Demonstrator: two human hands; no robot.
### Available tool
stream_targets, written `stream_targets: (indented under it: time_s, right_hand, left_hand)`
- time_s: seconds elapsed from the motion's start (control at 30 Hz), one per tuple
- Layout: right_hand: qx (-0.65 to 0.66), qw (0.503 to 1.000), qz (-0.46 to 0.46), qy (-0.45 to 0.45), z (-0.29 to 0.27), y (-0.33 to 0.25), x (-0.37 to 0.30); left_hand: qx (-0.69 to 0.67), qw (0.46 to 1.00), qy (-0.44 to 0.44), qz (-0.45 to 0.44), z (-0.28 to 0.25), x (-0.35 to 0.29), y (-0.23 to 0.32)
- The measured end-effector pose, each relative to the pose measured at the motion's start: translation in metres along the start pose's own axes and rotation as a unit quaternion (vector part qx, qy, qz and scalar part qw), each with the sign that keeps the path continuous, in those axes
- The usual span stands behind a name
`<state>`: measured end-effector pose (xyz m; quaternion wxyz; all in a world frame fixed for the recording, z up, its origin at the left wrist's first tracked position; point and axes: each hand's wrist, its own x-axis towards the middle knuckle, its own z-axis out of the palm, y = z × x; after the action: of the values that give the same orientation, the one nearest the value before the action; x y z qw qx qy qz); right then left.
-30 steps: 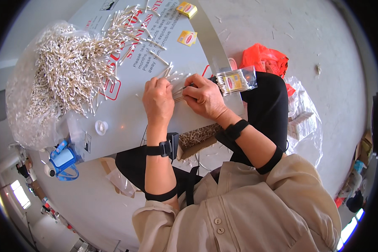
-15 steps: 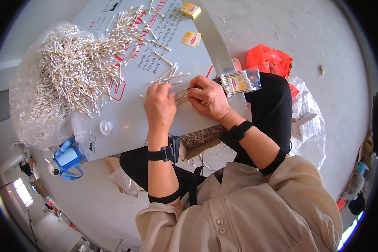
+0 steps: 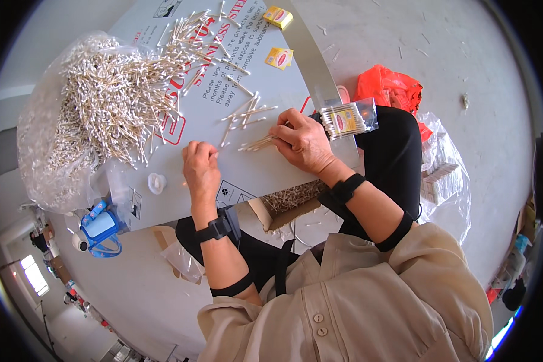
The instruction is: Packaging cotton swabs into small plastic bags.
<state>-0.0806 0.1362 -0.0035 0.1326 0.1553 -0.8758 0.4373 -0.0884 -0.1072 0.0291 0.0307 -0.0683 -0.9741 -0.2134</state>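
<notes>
the person sits at a low cardboard-topped bench. the right hand has its fingers pinching a small bundle of cotton swabs, which lies flat on the board and points left. just past that hand lies a clear packet of swabs. the left hand rests palm down on the board, fingers pressed together near a few loose swabs. a big heap of swabs spills from a plastic bag at the left. two small yellow boxes sit at the far end.
</notes>
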Motion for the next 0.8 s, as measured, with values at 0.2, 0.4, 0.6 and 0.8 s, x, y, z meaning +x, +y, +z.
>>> stream_targets:
  time_s: [0.2,0.4,0.6,0.8]
  right_hand:
    - [-0.002,1.0,-0.012,0.004,0.0,0.001,0.0]
    - [0.01,1.0,-0.004,0.005,-0.001,0.0,0.001]
    - [0.007,1.0,-0.008,0.006,0.0,0.003,-0.001]
    - [0.005,1.0,-0.007,0.002,-0.001,0.002,-0.001]
  left_hand:
    - [-0.034,0.997,0.051,0.045,0.027,0.022,0.039]
    - [0.042,0.992,-0.029,-0.113,0.017,0.035,0.031]
    - [0.238,0.952,-0.152,-0.12,-0.003,0.043,0.005]
    - [0.218,0.974,-0.043,-0.037,-0.005,0.061,-0.004]
